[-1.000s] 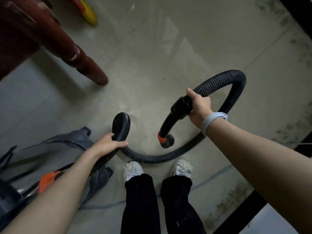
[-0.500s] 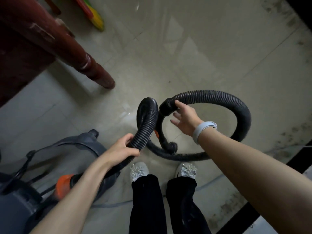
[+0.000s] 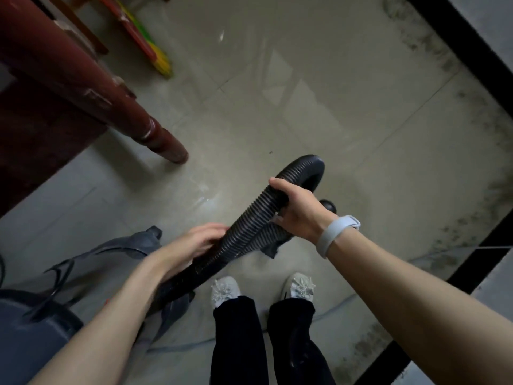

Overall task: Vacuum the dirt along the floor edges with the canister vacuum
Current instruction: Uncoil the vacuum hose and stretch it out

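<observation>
To gather the hose (image 3: pixel 251 223) well in front of my shoes (image 3: pixel 224 290), I should keep my right hand (image 3: pixel 301 215) clamped on its folded loop and my blurred left hand (image 3: pixel 198 241) curled lower on it, whereas half a second ago my right fingers were spread and only reaching.

Both bare forearms are reaching forward and down; right hand (image 3: pixel 301 211) is gripping the hose (image 3: pixel 249 226), left hand (image 3: pixel 198 241), blurred, is touching it lower.
</observation>
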Tool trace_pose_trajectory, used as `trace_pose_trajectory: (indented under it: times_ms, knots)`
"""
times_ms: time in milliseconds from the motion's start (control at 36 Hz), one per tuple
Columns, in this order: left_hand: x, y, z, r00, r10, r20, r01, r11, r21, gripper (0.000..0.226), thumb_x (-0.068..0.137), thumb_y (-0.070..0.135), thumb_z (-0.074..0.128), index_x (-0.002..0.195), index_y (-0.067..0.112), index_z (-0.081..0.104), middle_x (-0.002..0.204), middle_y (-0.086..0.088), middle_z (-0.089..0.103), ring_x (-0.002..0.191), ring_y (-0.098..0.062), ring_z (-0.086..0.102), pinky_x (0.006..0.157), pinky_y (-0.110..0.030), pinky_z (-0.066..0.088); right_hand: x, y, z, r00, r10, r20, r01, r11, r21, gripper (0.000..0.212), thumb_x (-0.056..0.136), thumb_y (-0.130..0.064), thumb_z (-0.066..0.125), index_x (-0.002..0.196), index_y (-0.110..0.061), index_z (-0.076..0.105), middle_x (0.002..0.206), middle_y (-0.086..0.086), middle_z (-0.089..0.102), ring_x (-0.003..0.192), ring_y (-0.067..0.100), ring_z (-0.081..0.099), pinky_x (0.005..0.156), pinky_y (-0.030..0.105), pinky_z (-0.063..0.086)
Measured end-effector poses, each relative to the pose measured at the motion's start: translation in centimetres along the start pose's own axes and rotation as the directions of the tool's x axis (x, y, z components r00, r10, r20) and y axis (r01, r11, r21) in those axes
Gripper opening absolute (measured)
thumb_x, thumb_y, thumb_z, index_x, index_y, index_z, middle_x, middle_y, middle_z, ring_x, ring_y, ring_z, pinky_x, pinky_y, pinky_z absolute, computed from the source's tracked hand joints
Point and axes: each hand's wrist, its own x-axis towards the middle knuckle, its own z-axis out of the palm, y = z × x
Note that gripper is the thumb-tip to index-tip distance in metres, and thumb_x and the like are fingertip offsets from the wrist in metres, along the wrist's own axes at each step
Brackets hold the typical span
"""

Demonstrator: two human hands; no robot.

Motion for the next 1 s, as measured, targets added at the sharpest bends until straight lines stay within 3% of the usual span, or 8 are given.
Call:
trace_pose_trajectory:
  times_ms: [194, 278, 361, 444, 528, 694, 778, 1000]
  knots:
    - [0.3, 8.6, 4.5, 0.977, 0.205, -0.063, -0.196, 0.973, 0.123, 0.043, 0.1, 0.043, 0.033, 0.119, 0.017, 0.062, 0.111, 0.002, 0.068, 0.101, -0.001, 0.061, 0.086, -0.013, 0.044, -4.6, -0.5, -0.5, 0.988, -0.143, 0.061, 0.153, 0.961, -0.231, 0.041, 0.082, -0.029, 0.072, 0.117, -0.009, 0.065, 0.115, 0.001, 0.07, 0.113, 0.019, 0.059, 0.082, 0.034, 0.04]
    - [-0.2, 9.6, 6.4, 0.951, 0.293, -0.095, -0.257, 0.925, 0.28, 0.056, 0.083, 0.073, 0.044, 0.094, 0.023, 0.066, 0.089, 0.005, 0.07, 0.088, -0.01, 0.066, 0.089, -0.03, 0.052, -5.9, -0.7, -1.0, 0.981, -0.175, 0.079, 0.189, 0.952, -0.24, 0.041, 0.075, -0.033, 0.071, 0.109, -0.01, 0.067, 0.116, 0.004, 0.067, 0.115, 0.02, 0.054, 0.082, 0.035, 0.038]
    - [-1.3, 8.7, 6.3, 0.918, 0.375, -0.13, -0.3, 0.871, 0.389, 0.071, 0.06, 0.086, 0.047, 0.085, 0.022, 0.064, 0.082, -0.001, 0.069, 0.079, -0.016, 0.065, 0.082, -0.041, 0.052, -7.1, -2.4, -1.7, 0.986, -0.134, 0.101, 0.118, 0.982, 0.148, 0.018, 0.088, -0.033, 0.061, 0.094, -0.016, 0.061, 0.101, 0.004, 0.064, 0.11, 0.022, 0.056, 0.102, 0.04, 0.039]
    - [-2.2, 8.0, 6.1, 0.918, 0.38, -0.112, -0.311, 0.866, 0.391, 0.063, 0.06, 0.08, 0.05, 0.083, 0.024, 0.065, 0.075, 0.003, 0.066, 0.07, -0.009, 0.06, 0.073, -0.033, 0.049, -7.3, -5.2, -3.6, 0.996, -0.084, 0.01, 0.056, 0.755, 0.653, 0.038, 0.093, -0.039, 0.053, 0.101, -0.002, 0.056, 0.095, 0.012, 0.06, 0.098, 0.027, 0.06, 0.103, 0.04, 0.042]
    - [-2.9, 8.0, 6.6, 0.93, 0.362, -0.065, -0.306, 0.86, 0.409, 0.062, 0.065, 0.075, 0.051, 0.086, 0.018, 0.067, 0.075, 0.004, 0.061, 0.069, -0.006, 0.055, 0.069, -0.026, 0.043, -7.2, -6.8, -5.4, 0.996, -0.037, -0.086, 0.091, 0.58, 0.81, 0.05, 0.099, -0.044, 0.043, 0.1, 0.005, 0.054, 0.092, 0.016, 0.058, 0.084, 0.026, 0.057, 0.093, 0.038, 0.046]
    - [-5.0, 7.7, 7.9, 0.949, 0.314, 0.017, -0.307, 0.914, 0.265, 0.055, 0.063, 0.066, 0.059, 0.085, 0.016, 0.067, 0.073, 0.008, 0.06, 0.069, -0.003, 0.054, 0.063, -0.017, 0.041, -8.9, -7.8, -8.6, 0.987, -0.079, -0.142, 0.16, 0.611, 0.776, 0.036, 0.096, -0.036, 0.053, 0.098, -0.001, 0.053, 0.092, 0.012, 0.057, 0.086, 0.025, 0.059, 0.085, 0.041, 0.049]
    - [-5.8, 8.4, 8.3, 0.956, 0.291, 0.039, -0.291, 0.924, 0.249, 0.056, 0.065, 0.056, 0.062, 0.096, 0.01, 0.067, 0.087, 0.003, 0.065, 0.081, -0.006, 0.058, 0.073, -0.018, 0.043, -11.3, -9.2, -9.7, 0.982, -0.169, -0.08, 0.184, 0.794, 0.579, 0.025, 0.089, -0.029, 0.063, 0.102, -0.01, 0.055, 0.103, 0.008, 0.06, 0.11, 0.026, 0.058, 0.101, 0.047, 0.044]
    - [-8.4, 16.9, 13.9, 0.89, 0.451, 0.066, -0.447, 0.836, 0.32, 0.052, 0.057, 0.054, 0.063, 0.097, 0.021, 0.062, 0.083, 0.009, 0.064, 0.078, -0.005, 0.058, 0.074, -0.022, 0.044, -18.0, -11.3, -7.2, 0.944, -0.299, 0.137, 0.271, 0.943, 0.192, 0.033, 0.082, -0.025, 0.065, 0.11, -0.016, 0.048, 0.097, 0.002, 0.06, 0.101, 0.021, 0.058, 0.099, 0.045, 0.044]
